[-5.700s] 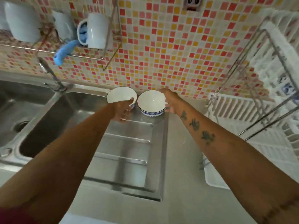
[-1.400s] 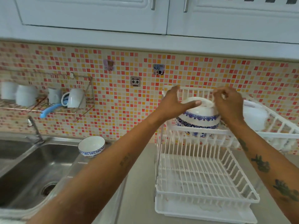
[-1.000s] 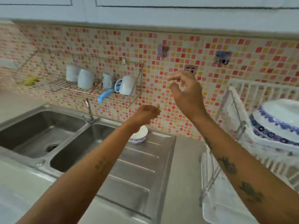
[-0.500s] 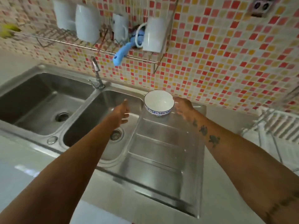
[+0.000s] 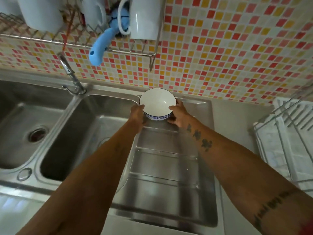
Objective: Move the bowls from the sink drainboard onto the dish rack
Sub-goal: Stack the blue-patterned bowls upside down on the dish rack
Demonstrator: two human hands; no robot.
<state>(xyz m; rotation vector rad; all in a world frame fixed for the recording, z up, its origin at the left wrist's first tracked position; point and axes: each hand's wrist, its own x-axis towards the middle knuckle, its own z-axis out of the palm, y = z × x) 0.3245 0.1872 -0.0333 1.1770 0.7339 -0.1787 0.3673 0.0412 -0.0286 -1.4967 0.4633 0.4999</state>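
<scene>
One white bowl [image 5: 157,103] with a blue patterned outside stands at the far end of the steel drainboard [image 5: 167,167], close to the tiled wall. My left hand [image 5: 138,114] holds its left side, thumb on the rim. My right hand [image 5: 177,114] clasps its right side, fingers around the wall of the bowl. The bowl is upright and still seems to rest on the steel. The white dish rack [image 5: 288,138] shows only partly at the right edge.
Two sink basins [image 5: 71,133] lie left of the drainboard, with a tap [image 5: 69,73] behind them. A wire wall shelf [image 5: 118,51] above carries white mugs [image 5: 145,17] and a blue brush [image 5: 101,46]. Grey counter [image 5: 235,126] separates drainboard and rack.
Both hands have closed in on the bowl from either side and now grip it. Earlier a first bowl was set in the rack's upper tier.
</scene>
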